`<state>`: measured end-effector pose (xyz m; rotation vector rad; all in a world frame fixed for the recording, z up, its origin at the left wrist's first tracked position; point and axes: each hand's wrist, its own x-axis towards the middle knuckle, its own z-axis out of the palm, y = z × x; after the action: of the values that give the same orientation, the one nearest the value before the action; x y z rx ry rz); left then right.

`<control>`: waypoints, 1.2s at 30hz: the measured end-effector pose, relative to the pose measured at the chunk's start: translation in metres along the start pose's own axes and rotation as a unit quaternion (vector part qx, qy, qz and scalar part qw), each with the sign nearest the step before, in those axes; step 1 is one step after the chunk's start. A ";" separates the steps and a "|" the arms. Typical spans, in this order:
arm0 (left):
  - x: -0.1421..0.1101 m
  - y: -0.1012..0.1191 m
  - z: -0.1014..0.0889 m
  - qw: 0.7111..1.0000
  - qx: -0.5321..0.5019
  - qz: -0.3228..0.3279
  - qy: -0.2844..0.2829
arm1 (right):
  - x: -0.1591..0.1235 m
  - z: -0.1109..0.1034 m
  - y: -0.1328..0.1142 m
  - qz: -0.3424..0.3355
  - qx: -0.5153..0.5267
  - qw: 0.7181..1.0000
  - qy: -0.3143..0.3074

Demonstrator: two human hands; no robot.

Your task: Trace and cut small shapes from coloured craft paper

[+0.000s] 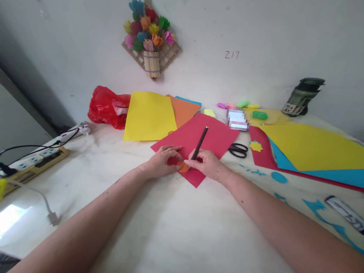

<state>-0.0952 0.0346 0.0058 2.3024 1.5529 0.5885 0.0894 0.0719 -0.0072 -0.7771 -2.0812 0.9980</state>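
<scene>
A sheet of red paper [213, 134] lies on the table, one corner pointing towards me. Near that corner is a small orange paper piece [184, 167], partly covered by my fingers. My left hand [163, 160] curves around its left side, thumb and fingertips holding it against the red sheet. In my right hand [208, 164] a black pen [200, 143] is gripped, tilted slightly, its tip hidden by the fingers beside the orange piece. Black-handled scissors [238, 150] lie just right of the red sheet.
Yellow paper [151, 117] and a red plastic bag [107, 107] are at the back left. More yellow paper [320, 149], a blue circle [279, 177] and blue scraps [316, 206] lie right. A power strip [28, 168] runs along the left edge; a bottle [302, 97] stands behind.
</scene>
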 end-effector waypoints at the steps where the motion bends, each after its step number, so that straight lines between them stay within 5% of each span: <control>1: 0.000 0.001 0.000 1.000 0.000 -0.002 -0.002 | 0.000 0.000 0.000 0.002 0.004 1.000 0.002; 18: 0.001 -0.003 0.001 1.000 0.019 0.022 0.004 | 0.000 0.005 -0.004 0.050 0.044 0.998 -0.020; 36: 0.002 -0.004 0.000 1.000 0.017 0.019 0.003 | 0.003 0.011 0.001 -0.024 -0.040 0.999 -0.011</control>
<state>-0.0976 0.0374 0.0039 2.3612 1.5364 0.5837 0.0799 0.0702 -0.0125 -0.7564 -2.1585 0.9068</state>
